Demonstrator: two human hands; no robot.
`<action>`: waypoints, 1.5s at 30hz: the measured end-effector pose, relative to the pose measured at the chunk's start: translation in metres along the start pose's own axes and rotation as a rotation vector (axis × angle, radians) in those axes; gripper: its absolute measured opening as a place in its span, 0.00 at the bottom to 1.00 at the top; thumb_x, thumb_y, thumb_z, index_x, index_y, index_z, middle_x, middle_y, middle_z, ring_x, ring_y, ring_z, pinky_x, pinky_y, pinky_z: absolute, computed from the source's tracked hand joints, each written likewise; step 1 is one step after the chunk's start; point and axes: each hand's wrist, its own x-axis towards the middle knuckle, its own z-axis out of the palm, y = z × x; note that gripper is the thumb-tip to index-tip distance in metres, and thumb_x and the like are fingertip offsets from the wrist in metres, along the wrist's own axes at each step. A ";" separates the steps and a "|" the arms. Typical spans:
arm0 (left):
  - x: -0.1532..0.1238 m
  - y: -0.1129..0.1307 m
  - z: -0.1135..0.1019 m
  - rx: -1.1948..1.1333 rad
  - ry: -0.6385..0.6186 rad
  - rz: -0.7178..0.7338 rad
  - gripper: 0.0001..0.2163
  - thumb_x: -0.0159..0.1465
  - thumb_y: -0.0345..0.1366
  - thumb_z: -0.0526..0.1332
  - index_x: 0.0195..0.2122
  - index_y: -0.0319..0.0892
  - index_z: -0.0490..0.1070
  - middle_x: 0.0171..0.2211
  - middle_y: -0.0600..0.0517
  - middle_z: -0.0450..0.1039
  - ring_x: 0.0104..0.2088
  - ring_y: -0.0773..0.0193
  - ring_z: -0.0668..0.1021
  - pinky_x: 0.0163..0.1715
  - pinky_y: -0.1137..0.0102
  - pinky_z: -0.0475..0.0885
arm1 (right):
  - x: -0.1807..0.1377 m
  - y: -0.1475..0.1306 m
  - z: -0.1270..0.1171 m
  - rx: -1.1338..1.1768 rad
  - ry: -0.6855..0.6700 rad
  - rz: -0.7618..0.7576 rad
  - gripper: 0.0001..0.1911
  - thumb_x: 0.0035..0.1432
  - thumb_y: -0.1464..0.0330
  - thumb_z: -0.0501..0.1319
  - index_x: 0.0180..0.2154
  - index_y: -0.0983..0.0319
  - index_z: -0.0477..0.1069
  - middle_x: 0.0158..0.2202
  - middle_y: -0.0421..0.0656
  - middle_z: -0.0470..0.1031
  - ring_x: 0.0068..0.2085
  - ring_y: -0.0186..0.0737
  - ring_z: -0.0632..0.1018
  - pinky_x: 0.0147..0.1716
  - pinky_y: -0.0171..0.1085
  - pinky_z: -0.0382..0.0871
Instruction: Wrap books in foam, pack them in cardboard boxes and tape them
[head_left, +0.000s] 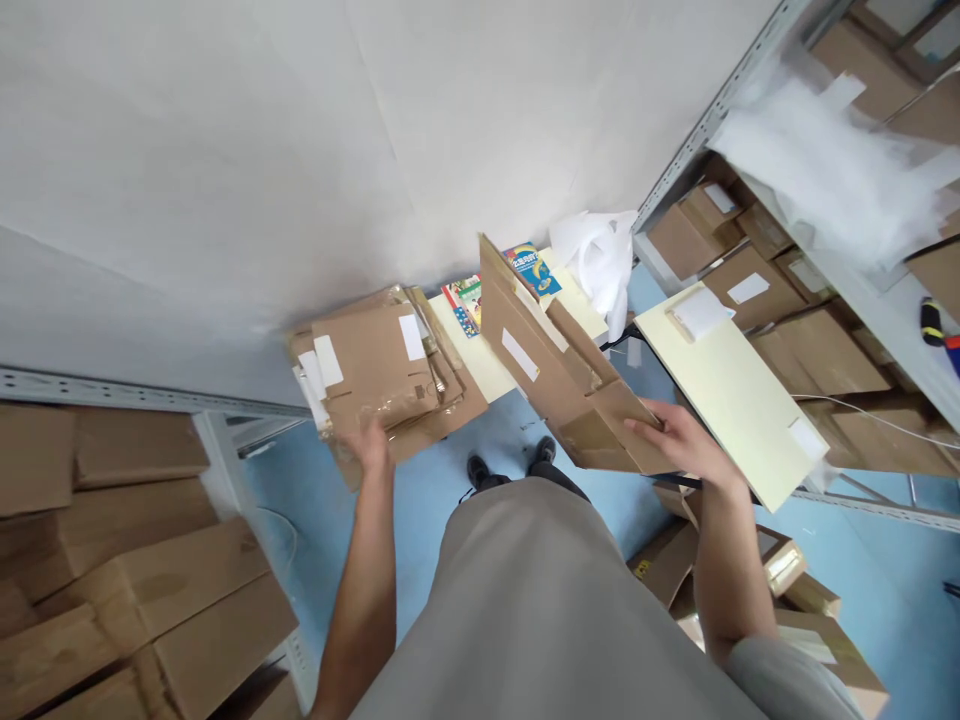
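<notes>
My right hand (686, 440) grips a flattened cardboard box (551, 370) by its near right corner, with the thumb on the face towards me. The cardboard is tilted up, has a white label, and partly covers the table behind it. On the left, my left hand (367, 447) holds the near edge of a stack of flattened cardboard boxes (375, 365). White labels and clear tape show on this stack. Its fingers are slightly blurred. Between the two lie colourful books (536, 268) on a pale yellow table (491, 372), partly hidden by the raised cardboard.
White plastic bags (596, 255) lie at the table's back right. A second pale board (739, 395) carries a white packet (701, 312). Shelves of cardboard boxes (814, 350) stand right, and more boxes (176, 580) left. Other boxes (817, 635) sit on the blue floor (442, 480).
</notes>
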 end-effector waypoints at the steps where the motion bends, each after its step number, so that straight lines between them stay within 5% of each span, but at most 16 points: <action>1: -0.003 0.002 0.010 0.020 0.023 -0.011 0.38 0.66 0.32 0.70 0.73 0.39 0.53 0.80 0.31 0.56 0.84 0.41 0.56 0.83 0.37 0.46 | -0.008 -0.003 -0.004 -0.015 0.005 0.008 0.24 0.76 0.51 0.62 0.61 0.57 0.83 0.54 0.42 0.90 0.49 0.55 0.88 0.48 0.45 0.84; 4: -0.010 0.018 0.055 0.061 -0.096 -0.028 0.42 0.62 0.37 0.77 0.74 0.40 0.59 0.78 0.30 0.63 0.80 0.38 0.66 0.80 0.38 0.56 | -0.035 -0.010 -0.016 -0.053 0.037 0.025 0.24 0.76 0.51 0.62 0.60 0.58 0.84 0.55 0.43 0.89 0.50 0.55 0.88 0.48 0.44 0.84; 9: -0.019 0.072 0.161 -0.013 -0.611 0.196 0.48 0.60 0.51 0.81 0.79 0.53 0.61 0.82 0.38 0.58 0.82 0.39 0.62 0.80 0.45 0.60 | -0.085 -0.007 -0.039 -0.090 0.145 0.060 0.21 0.77 0.53 0.62 0.55 0.59 0.86 0.53 0.45 0.89 0.49 0.53 0.88 0.47 0.41 0.83; 12: -0.037 0.109 0.231 -0.052 -0.805 0.287 0.47 0.60 0.52 0.81 0.78 0.57 0.63 0.81 0.42 0.60 0.82 0.41 0.62 0.80 0.47 0.60 | -0.119 0.010 -0.055 -0.069 0.203 0.101 0.21 0.76 0.53 0.62 0.52 0.59 0.88 0.50 0.46 0.90 0.47 0.53 0.88 0.45 0.41 0.83; 17: -0.093 0.143 0.338 -0.056 -1.023 0.218 0.43 0.54 0.46 0.84 0.70 0.50 0.73 0.70 0.40 0.76 0.75 0.40 0.73 0.77 0.46 0.64 | -0.173 0.060 -0.092 -0.004 0.313 0.175 0.24 0.75 0.50 0.64 0.54 0.59 0.89 0.53 0.49 0.90 0.48 0.60 0.88 0.46 0.47 0.85; 23: -0.189 0.135 0.457 -0.052 -1.153 0.219 0.24 0.56 0.53 0.81 0.45 0.44 0.80 0.43 0.47 0.83 0.50 0.51 0.84 0.58 0.60 0.79 | -0.220 0.142 -0.164 0.000 0.414 0.210 0.22 0.73 0.51 0.65 0.51 0.59 0.90 0.45 0.47 0.91 0.41 0.55 0.87 0.43 0.46 0.85; 31: -0.311 0.117 0.587 -0.047 -1.237 0.240 0.24 0.59 0.58 0.79 0.40 0.44 0.76 0.41 0.48 0.82 0.46 0.54 0.83 0.52 0.63 0.78 | -0.263 0.280 -0.252 -0.393 0.838 0.508 0.17 0.69 0.58 0.61 0.49 0.53 0.88 0.49 0.46 0.91 0.45 0.58 0.89 0.44 0.47 0.80; 45: -0.370 0.099 0.769 0.043 -1.488 0.247 0.24 0.62 0.61 0.76 0.43 0.46 0.78 0.44 0.47 0.83 0.50 0.51 0.84 0.58 0.59 0.78 | -0.244 0.394 -0.326 -0.422 1.080 0.562 0.19 0.72 0.57 0.58 0.46 0.57 0.85 0.47 0.54 0.89 0.51 0.64 0.87 0.57 0.60 0.79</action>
